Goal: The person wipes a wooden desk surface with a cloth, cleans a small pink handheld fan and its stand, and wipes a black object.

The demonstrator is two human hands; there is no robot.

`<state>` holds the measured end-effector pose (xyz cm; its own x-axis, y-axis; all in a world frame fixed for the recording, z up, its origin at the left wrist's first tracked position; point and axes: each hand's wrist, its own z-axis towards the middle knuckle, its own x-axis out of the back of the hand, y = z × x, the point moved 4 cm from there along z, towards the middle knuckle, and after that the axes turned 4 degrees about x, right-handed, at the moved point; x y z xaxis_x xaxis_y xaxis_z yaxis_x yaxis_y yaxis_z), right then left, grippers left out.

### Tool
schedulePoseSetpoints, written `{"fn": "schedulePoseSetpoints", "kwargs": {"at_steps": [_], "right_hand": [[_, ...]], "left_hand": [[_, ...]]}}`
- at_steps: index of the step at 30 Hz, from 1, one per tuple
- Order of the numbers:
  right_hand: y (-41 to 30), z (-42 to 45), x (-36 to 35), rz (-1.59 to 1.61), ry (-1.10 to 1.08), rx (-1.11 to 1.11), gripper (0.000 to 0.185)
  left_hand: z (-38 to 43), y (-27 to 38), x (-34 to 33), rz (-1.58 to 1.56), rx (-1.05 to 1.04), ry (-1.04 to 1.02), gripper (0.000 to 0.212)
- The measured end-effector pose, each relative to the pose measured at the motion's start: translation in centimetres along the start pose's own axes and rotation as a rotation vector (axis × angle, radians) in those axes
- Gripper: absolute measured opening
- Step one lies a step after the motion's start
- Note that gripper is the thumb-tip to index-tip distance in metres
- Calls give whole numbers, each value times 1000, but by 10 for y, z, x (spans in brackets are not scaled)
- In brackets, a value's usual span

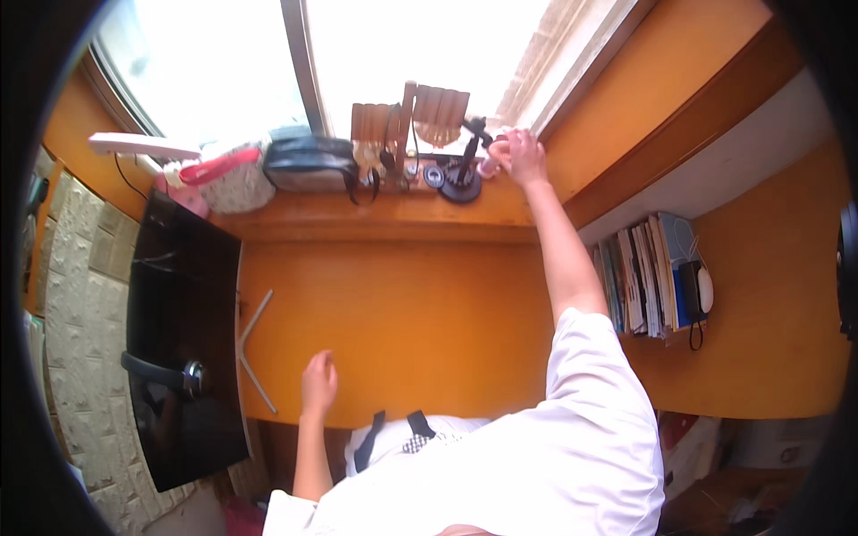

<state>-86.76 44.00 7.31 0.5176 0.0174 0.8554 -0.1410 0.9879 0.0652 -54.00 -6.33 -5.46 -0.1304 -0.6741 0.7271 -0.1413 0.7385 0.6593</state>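
Observation:
My right hand [526, 157] reaches to the right end of the wooden window ledge [389, 213]. Its fingers are at a small pinkish object [498, 153], too blurred to name; whether they grip it is unclear. Just left of that hand stands a dark stand with a round base [460, 187]. Near the front left of the wooden desk [402, 321], my left hand [320, 385] hovers with loosely bent fingers and nothing visible in it. Left of this hand is the V-shaped foot [248, 342] of a black monitor [181, 301].
A wooden windmill-like ornament [404, 127], a dark bag [310, 164] and a floral pouch [238, 181] line the ledge. Headphones [167, 372] hang over the monitor. At right, a row of books [637, 278] stands beside a white computer mouse [704, 290].

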Motion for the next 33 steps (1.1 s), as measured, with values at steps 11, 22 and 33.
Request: {"fn": "schedulePoseSetpoints", "kwargs": {"at_steps": [11, 22, 33], "right_hand": [[-27, -143, 106, 638, 220, -379, 31], [-172, -340, 147, 1621, -296, -754, 32], [15, -597, 85, -229, -473, -1086, 74]], "left_hand": [[10, 75, -16, 7, -222, -230, 41], [-31, 194, -69, -420, 18, -1157, 23], [-44, 115, 2, -877, 371, -607, 24]]}}
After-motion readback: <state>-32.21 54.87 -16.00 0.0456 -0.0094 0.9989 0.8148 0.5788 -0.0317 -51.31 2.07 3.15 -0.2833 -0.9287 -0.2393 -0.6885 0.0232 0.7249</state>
